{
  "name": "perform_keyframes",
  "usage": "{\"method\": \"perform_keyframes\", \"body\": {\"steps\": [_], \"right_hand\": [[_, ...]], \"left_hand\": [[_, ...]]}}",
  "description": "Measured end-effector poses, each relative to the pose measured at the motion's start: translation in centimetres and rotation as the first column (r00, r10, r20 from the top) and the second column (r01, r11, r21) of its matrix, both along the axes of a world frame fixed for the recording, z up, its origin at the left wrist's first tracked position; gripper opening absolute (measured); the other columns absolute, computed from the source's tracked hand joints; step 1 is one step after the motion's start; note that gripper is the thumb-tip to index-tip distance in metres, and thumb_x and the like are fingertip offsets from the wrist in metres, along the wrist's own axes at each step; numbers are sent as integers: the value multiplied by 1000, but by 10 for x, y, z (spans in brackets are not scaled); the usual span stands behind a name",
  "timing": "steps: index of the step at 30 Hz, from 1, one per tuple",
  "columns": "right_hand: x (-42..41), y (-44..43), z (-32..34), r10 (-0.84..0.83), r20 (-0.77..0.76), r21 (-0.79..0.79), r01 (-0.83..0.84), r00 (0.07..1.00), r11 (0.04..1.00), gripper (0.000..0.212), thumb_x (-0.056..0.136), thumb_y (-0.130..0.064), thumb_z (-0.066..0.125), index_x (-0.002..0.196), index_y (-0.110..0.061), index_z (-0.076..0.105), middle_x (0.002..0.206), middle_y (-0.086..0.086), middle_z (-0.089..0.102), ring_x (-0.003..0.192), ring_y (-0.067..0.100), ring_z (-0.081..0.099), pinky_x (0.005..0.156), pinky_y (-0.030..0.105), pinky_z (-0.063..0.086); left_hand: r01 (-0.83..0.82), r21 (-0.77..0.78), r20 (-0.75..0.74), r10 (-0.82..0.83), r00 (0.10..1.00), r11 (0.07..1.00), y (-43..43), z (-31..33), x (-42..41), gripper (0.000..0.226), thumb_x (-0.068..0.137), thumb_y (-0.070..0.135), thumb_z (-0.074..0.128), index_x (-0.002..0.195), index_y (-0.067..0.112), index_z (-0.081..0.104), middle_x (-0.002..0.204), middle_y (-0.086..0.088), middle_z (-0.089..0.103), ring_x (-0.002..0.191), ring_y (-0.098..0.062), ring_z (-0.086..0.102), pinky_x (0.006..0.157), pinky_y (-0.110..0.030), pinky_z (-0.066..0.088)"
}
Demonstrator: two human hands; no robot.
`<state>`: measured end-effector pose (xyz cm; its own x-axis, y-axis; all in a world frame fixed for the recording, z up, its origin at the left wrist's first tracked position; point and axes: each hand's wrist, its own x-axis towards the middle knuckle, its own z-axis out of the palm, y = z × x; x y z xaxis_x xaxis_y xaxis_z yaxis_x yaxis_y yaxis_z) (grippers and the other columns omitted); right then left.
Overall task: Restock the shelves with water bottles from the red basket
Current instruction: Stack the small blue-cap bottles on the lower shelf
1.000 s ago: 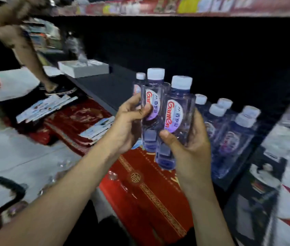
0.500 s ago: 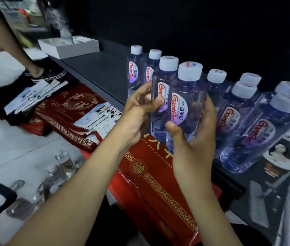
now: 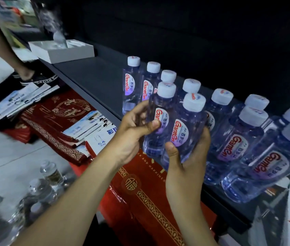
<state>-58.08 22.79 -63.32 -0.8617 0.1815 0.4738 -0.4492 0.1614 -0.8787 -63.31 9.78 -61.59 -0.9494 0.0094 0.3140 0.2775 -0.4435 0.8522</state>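
Observation:
I hold two clear water bottles with white caps and red-lettered labels upright, side by side, just off the front edge of the dark shelf (image 3: 94,75). My left hand (image 3: 131,132) grips the left bottle (image 3: 160,125) with the thumb across its label. Around the lower body of the right bottle (image 3: 186,132) my right hand (image 3: 186,157) is wrapped. Several matching bottles (image 3: 233,139) stand in rows on the shelf behind and to the right, and two more (image 3: 131,86) stand to the left. More clear bottles (image 3: 39,189) lie at the lower left. The red basket is not in view.
A white flat box (image 3: 62,50) sits further left along the shelf. Below the shelf edge lie red gift boxes (image 3: 140,189) and stacked leaflets (image 3: 87,125) on the pale floor. Another person's leg and sandal (image 3: 25,73) stand at the upper left.
Both hands have carried the two bottles forward and down toward the shelf's front row. The view has tilted down, showing more of the shelved bottles.

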Motion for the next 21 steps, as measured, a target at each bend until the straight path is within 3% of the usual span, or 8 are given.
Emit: {"method": "perform_keyframes", "body": {"steps": [2,7,10,12,14,17,21], "right_hand": [[2,0,-1,-26,28,31,25,999,999,69,93,-33,63,148,-44,21,151,-11,41,137,9,41,112,48,37],[7,-1,1,-58,133,89,46,989,995,72,87,-46,59,145,-55,17,151,-16,38,136,7,39,112,44,35],[12,-4,4,-116,170,157,89,979,984,76,83,-55,55,148,-52,15,149,-14,36,125,-1,33,106,34,31],[16,-6,5,-142,144,198,112,979,974,75,83,-53,52,147,-54,12,143,-15,33,117,-8,28,101,29,28],[18,-9,6,-172,139,244,135,975,960,77,83,-50,50,147,-53,6,145,-10,28,128,4,30,103,30,29],[21,-14,3,-239,136,352,179,962,919,84,85,-48,48,155,-35,4,149,5,25,136,24,28,109,42,33],[22,-17,1,-327,45,445,274,944,853,84,89,-32,60,156,-19,10,146,14,33,133,31,30,107,53,38]], "left_hand": [[6,-4,-13,-6,1000,1000,0,0,2,60,79,-9,66,136,-6,46,107,-16,63,95,-20,64,83,-29,57],[2,-12,2,-2,1000,1000,-2,1,9,59,76,-2,63,134,1,51,120,-14,66,110,-24,62,90,-30,56],[-32,-107,17,34,999,994,-3,-1,12,57,80,9,67,135,15,53,123,-4,68,116,-21,62,91,-28,53],[-51,-220,11,55,998,974,-4,-3,14,58,87,22,69,141,22,49,132,-5,63,124,-23,58,101,-35,50],[-80,-341,-7,83,997,937,-6,-5,16,59,90,35,64,145,35,42,140,-2,55,130,-19,52,108,-43,45],[-119,-463,-52,107,993,878,-9,-6,21,60,93,38,61,146,45,35,148,4,44,137,-10,42,113,-44,39],[-106,-527,-57,89,994,843,-13,-9,24,74,91,9,65,145,47,31,144,14,48,128,5,48,102,-22,47]]}}
